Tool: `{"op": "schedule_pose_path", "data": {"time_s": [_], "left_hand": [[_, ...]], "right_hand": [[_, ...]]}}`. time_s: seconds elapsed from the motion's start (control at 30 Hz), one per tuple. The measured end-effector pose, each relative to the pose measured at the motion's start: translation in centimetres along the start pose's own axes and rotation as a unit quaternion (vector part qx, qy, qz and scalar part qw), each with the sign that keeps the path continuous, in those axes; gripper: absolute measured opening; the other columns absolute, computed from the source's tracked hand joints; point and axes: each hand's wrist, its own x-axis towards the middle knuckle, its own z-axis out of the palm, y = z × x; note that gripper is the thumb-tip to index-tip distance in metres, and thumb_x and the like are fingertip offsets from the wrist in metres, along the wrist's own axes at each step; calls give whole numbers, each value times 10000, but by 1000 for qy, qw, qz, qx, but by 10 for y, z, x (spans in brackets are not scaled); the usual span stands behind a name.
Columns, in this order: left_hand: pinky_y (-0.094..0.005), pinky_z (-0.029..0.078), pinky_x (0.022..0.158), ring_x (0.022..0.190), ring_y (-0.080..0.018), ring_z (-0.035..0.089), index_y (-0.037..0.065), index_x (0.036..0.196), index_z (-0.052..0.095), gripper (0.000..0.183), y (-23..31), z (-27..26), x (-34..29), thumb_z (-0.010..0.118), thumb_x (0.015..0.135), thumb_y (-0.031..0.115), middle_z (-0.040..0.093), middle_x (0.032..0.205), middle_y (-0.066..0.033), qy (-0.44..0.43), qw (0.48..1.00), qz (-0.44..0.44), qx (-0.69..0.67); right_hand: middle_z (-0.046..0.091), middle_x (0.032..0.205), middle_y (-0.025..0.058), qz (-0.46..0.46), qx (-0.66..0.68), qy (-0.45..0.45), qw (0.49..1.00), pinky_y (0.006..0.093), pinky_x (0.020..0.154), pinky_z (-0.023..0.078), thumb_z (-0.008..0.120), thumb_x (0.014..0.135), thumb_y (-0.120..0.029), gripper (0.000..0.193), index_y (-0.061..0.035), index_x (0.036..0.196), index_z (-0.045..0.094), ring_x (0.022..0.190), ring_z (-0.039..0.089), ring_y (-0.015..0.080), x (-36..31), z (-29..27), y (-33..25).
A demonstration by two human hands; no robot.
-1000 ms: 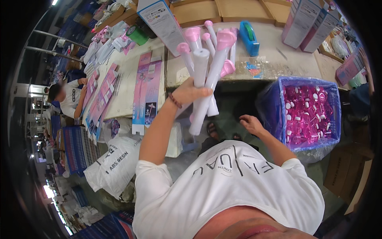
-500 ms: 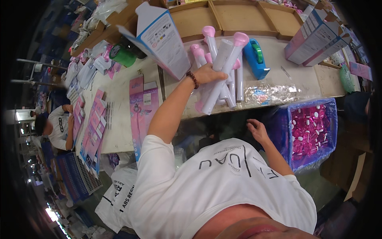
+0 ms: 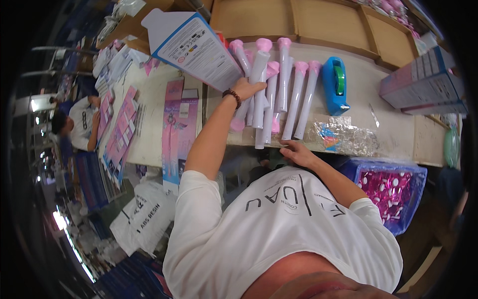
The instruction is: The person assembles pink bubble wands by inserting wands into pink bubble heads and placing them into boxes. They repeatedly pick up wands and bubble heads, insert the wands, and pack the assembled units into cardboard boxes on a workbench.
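Several white tubes with pink caps [image 3: 289, 94] lie side by side on the pale worktable [image 3: 388, 129], caps pointing away from me. My left hand [image 3: 246, 89] reaches across the table and rests on the leftmost tubes, its fingers curled over them; a beaded bracelet sits on the wrist. My right hand [image 3: 296, 152] lies at the table's near edge, fingers spread, just below the tubes' lower ends and holding nothing.
A blue tape dispenser [image 3: 334, 84] and a crinkled clear bag [image 3: 343, 137] lie right of the tubes. A blue crate of pink parts [image 3: 393, 192] stands lower right. A flat printed carton [image 3: 199, 47], pink packaging cards [image 3: 174, 129], stacked boxes [image 3: 428, 84], another person [image 3: 79, 124] far left.
My left hand has carried the bundle of tubes from mid-air down onto the table, where they now lie spread out. My right hand rose from my lap to the table's edge.
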Motion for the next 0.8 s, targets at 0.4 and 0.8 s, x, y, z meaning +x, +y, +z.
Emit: {"op": "schedule_pose_path", "data": {"time_s": [0.4,0.8], "left_hand": [[-349,499,859,1025,-272,631,-33,1258,529,639,-51,18,-10,710,796,371,642,1097,-224,298,948,90,-68],[-391,384,1031,1274,-296,368,-12,1462,76,1259,-116,-68,-22,906,568,298,326,1379,-191,389,891,198,-126]], "right_hand": [[659,931,86,-63,-35,38,997,294,731,505,585,935,-261,378,18,1190,580,792,605,141,7,-52,6],[637,1066,64,-296,-73,172,937,260,744,485,611,919,-178,361,-1,1229,553,832,574,99,69,-35,-152]]}}
